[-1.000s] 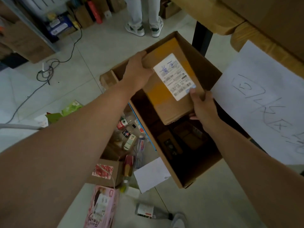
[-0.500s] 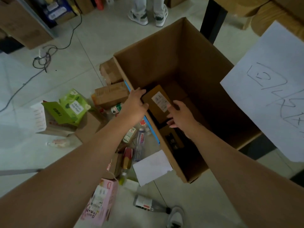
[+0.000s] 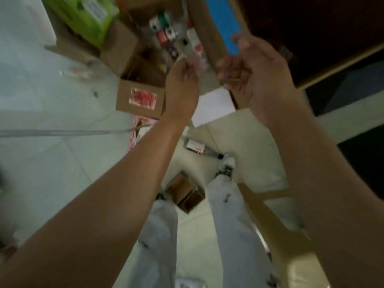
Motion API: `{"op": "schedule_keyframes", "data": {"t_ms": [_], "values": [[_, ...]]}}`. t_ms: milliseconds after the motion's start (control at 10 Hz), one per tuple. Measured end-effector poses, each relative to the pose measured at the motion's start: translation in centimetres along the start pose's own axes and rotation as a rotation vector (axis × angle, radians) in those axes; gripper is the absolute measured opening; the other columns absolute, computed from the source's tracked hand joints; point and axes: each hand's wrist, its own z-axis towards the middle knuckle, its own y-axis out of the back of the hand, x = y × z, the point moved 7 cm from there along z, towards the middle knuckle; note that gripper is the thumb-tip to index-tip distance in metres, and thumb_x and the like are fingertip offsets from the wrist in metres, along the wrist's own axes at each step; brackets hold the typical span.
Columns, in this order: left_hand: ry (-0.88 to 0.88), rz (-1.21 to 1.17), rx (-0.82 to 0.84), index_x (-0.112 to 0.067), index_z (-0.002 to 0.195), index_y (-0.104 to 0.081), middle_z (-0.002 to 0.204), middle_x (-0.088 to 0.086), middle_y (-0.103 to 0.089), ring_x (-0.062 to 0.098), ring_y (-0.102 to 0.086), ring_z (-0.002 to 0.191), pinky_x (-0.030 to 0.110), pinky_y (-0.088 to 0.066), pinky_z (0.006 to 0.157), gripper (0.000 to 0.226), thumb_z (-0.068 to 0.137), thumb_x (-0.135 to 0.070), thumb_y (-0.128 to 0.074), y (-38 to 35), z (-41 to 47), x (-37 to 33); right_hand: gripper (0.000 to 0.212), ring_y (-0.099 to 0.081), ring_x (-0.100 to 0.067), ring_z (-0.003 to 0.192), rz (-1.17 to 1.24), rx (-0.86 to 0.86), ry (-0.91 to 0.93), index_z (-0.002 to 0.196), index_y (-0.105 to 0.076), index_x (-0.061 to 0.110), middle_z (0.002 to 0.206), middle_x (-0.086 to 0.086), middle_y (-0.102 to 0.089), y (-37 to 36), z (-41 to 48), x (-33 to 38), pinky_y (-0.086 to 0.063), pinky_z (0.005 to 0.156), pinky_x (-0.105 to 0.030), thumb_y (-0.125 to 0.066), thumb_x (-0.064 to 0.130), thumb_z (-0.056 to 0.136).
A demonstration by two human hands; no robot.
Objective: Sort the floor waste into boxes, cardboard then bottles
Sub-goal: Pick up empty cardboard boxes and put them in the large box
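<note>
Head view showed me the left hand [image 3: 182,86] and right hand [image 3: 257,73] with fingers loosely curled, empty as far as the blur let me tell. Bottles [image 3: 176,38] lay just beyond the left fingertips, a red-stickered cardboard box [image 3: 141,98] left of them, the big box [image 3: 207,28] behind the right fingers.

The pale floor [image 3: 52,163] carries a red-stickered cardboard box [image 3: 141,100], loose bottles [image 3: 165,36], a green carton [image 3: 83,15] and white paper [image 3: 212,107].

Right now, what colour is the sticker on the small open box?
Red and white sticker, clearest in the head view.
</note>
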Motion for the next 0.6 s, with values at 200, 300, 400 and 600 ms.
{"op": "schedule_keyframes", "data": {"t_ms": [200, 300, 400, 600], "values": [[0.534, 0.132, 0.185, -0.023, 0.096, -0.062, 0.094, -0.007, -0.063, 0.012, -0.059, 0.091, 0.027, -0.05, 0.083, 0.017, 0.098, -0.012, -0.049, 6.1, -13.6, 15.5, 0.017, -0.068, -0.023, 0.074, -0.121, -0.185, -0.453, 0.108, -0.064, 0.015, 0.083, -0.01, -0.073, 0.2, -7.5, -20.8, -0.056, 0.068, -0.034, -0.051, 0.024, 0.1], [0.743, 0.151, 0.198, -0.006, 0.118, -0.061, 0.105, 0.002, -0.061, 0.01, -0.058, 0.088, 0.012, -0.049, 0.07, 0.027, 0.096, 0.0, -0.048, 9.7, -17.8, 24.4, 0.023, -0.067, -0.027, 0.085, -0.227, -0.215, -0.701, 0.117, -0.06, 0.011, 0.096, -0.014, -0.071, 0.5, -9.9, -30.3, -0.055, 0.071, -0.035, -0.052, 0.024, 0.1], [0.808, 0.263, 0.255, 0.001, 0.121, -0.058, 0.112, 0.01, -0.062, 0.02, -0.06, 0.101, 0.025, -0.051, 0.085, 0.032, 0.09, -0.007, -0.054, 11.5, -19.1, 30.2, 0.02, -0.065, -0.026, 0.092, -0.244, -0.286, -0.854, 0.115, -0.057, 0.012, 0.101, -0.014, -0.067, 1.0, -10.9, -37.4, -0.054, 0.082, -0.037, -0.052, 0.023, 0.099], [0.788, 0.573, 0.329, -0.015, 0.126, -0.057, 0.127, 0.006, -0.061, 0.022, -0.058, 0.112, 0.036, -0.048, 0.095, 0.033, 0.099, -0.013, -0.039, 14.5, -17.3, 42.6, 0.011, -0.064, -0.027, 0.082, -0.379, -0.451, -1.074, 0.092, -0.057, 0.003, 0.1, -0.022, -0.066, 3.5, -13.0, -51.2, -0.058, 0.074, -0.038, -0.059, 0.014, 0.093]]}}
